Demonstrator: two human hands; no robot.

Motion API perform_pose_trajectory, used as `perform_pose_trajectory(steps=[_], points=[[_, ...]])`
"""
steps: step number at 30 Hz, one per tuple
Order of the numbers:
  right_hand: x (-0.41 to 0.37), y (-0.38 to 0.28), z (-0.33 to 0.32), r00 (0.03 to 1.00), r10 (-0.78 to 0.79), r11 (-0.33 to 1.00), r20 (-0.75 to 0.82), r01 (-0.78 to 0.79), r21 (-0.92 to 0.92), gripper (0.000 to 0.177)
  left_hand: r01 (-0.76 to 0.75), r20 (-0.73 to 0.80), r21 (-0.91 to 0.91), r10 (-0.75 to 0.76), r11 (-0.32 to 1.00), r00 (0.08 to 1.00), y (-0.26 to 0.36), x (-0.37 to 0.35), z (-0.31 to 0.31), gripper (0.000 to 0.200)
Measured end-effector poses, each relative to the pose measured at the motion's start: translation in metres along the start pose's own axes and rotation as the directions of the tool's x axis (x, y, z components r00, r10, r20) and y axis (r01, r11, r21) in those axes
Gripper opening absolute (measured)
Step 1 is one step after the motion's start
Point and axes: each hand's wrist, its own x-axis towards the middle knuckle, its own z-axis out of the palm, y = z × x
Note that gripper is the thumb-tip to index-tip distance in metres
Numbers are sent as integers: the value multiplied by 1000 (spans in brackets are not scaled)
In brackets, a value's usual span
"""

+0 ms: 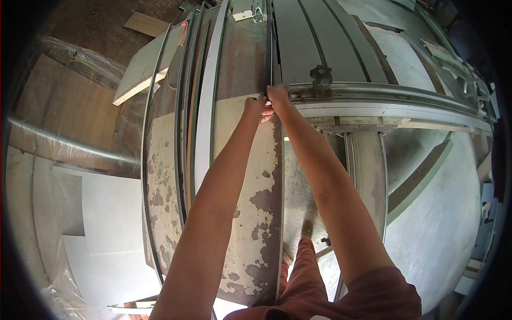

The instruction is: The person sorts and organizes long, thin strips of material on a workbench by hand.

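Two-handed pinch, upper centre.
Left hand (pixel 255 106) and right hand (pixel 278 96) are both pinching the end of the grey aluminium fence rail (pixel 384 96), fingertips bunched for control.

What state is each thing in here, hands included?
left hand: fingers curled at the end of the fence rail, grip unclear.
right hand: closed on the fence rail's end.
fence rail: lying crosswise, held at one end.
star knob: seated on the rail, untouched.
worn panel: flat, paint flaked off in patches.
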Motion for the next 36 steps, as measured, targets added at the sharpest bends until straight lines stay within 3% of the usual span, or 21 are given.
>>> perform_pose_trajectory(steps=[5, 7, 11, 14, 16, 17, 18, 20, 23, 24, 28, 33, 35, 36], points=[[9, -19, 2, 998, 30, 999, -61, -32, -36, 28, 31, 61, -61, -27, 998, 998, 10, 23, -2, 24], [13, -28, -1, 995, 95, 994, -41, -93, 49, 27, 54, 51, -76, -51, 996, 997, 17, 30, -3, 23], [21, -43, -2, 991, 115, 993, -64, -116, -12, 28, 76, 42, -134, -71, 988, 997, 35, 35, -2, 16], [49, -44, 8, 996, 83, 992, -35, -79, 97, 39, 72, 74, -189, -59, 979, 996, 46, 41, -4, 14], [62, -48, 12, 995, 89, 996, -44, -89, 2, 28, 70, 102, -209, -50, 975, 994, 53, 44, -4, 12], [73, -46, 13, 1000, -19, 994, 1, 19, -105, 29, 54, 101, -210, -34, 976, 994, 57, 46, -3, 11], [73, -50, 11, 1000, -22, 994, 0, 22, -106, 29, 37, 102, -212, -15, 977, 995, 63, 47, -1, 10], [73, -61, 7, 998, 57, 993, -4, -57, 106, 30, 29, 97, -217, -8, 976, 995, 72, 47, 2, 10], [69, -75, -2, 999, 33, 975, -25, -26, 220, 28, 33, 124, -239, -4, 970, 992, 86, 53, 3, 10], [77, -76, -1, 999, 33, 975, -27, -26, 221, 28, 39, 149, -256, 0, 966, 989, 91, 53, 3, 11], [88, -91, -8, 1000, -3, 964, -7, 4, 267, 25, 15, -9, -205, -17, 979, 1000, 115, 36, 20, 14], [77, -113, -30, 989, -108, 951, 104, 73, 300, 18, 37, 120, -272, -4, 961, 993, 132, 34, 19, 11], [65, -125, -40, 958, -16, 811, 285, -154, 564, 13, 44, 140, -287, -4, 957, 990, 137, 29, 19, 12], [61, -130, -46, 958, -22, 810, 286, -150, 567, 13, 26, 169, -253, 18, 967, 986, 139, 21, 21, 13]])
